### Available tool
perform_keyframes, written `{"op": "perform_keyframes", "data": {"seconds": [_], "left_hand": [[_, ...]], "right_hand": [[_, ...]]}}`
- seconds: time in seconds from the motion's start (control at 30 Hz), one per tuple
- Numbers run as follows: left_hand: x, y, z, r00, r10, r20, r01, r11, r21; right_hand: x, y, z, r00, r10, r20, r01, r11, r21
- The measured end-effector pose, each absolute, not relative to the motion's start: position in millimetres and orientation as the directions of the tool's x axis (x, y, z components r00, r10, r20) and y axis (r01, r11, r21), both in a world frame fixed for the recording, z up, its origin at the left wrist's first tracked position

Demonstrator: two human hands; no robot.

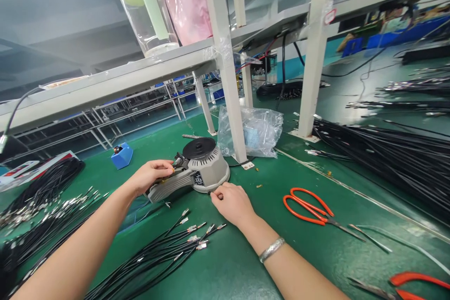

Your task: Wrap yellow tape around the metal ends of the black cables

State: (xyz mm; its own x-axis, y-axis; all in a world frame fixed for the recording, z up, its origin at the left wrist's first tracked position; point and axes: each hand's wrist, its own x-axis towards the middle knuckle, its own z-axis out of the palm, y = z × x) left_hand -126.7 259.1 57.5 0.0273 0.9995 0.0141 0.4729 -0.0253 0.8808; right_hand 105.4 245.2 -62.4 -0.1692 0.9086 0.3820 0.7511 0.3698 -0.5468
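A grey automatic tape dispenser [211, 171] with a black round top stands on the green table. My left hand [153, 174] is at the dispenser's cutting head, fingers bent together at its side; whatever they pinch is too small to make out. Just in front of the dispenser's base, my right hand [232, 202] is closed with curled fingers, and its fingertips hide anything they may hold. A silver bracelet [272, 250] circles the right wrist. Nearest below both hands lies a bundle of black cables [151, 258] with metal connector ends.
Orange-handled scissors [309, 206] lie to the right, with orange-handled cutters [397, 286] nearer me. More black cables [379, 159] cover the right side. A clear plastic bag [262, 131] sits by a shelf post [228, 79]. A blue box [122, 157] stands at left.
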Motion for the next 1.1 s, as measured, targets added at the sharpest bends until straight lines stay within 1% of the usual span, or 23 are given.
{"op": "perform_keyframes", "data": {"seconds": [0.13,0.23,0.4,0.5,0.63,0.77,0.97,1.1], "left_hand": [[-136,254,69,-0.046,0.993,0.111,0.442,-0.079,0.893],[-142,243,75,-0.061,0.985,0.159,0.451,-0.115,0.885],[-140,231,70,-0.011,0.989,0.146,0.445,-0.126,0.887],[-136,233,67,0.067,0.99,0.127,0.45,-0.143,0.881],[-131,242,65,0.165,0.978,0.126,0.485,-0.192,0.853],[-125,248,67,0.233,0.959,0.162,0.533,-0.265,0.803],[-120,248,68,0.238,0.95,0.201,0.627,-0.308,0.715],[-121,251,63,0.241,0.944,0.224,0.651,-0.328,0.685]], "right_hand": [[112,250,-60,-0.081,0.916,0.394,0.708,0.331,-0.624],[116,252,-56,-0.05,0.909,0.414,0.64,0.347,-0.686],[120,253,-34,-0.081,0.882,0.464,0.525,0.434,-0.732],[119,257,-7,-0.16,0.871,0.464,0.498,0.477,-0.724],[110,264,33,-0.282,0.859,0.427,0.506,0.511,-0.695],[91,268,57,-0.338,0.864,0.373,0.53,0.502,-0.683],[66,269,57,-0.385,0.884,0.265,0.541,0.449,-0.711],[61,272,53,-0.41,0.888,0.208,0.505,0.411,-0.759]]}}
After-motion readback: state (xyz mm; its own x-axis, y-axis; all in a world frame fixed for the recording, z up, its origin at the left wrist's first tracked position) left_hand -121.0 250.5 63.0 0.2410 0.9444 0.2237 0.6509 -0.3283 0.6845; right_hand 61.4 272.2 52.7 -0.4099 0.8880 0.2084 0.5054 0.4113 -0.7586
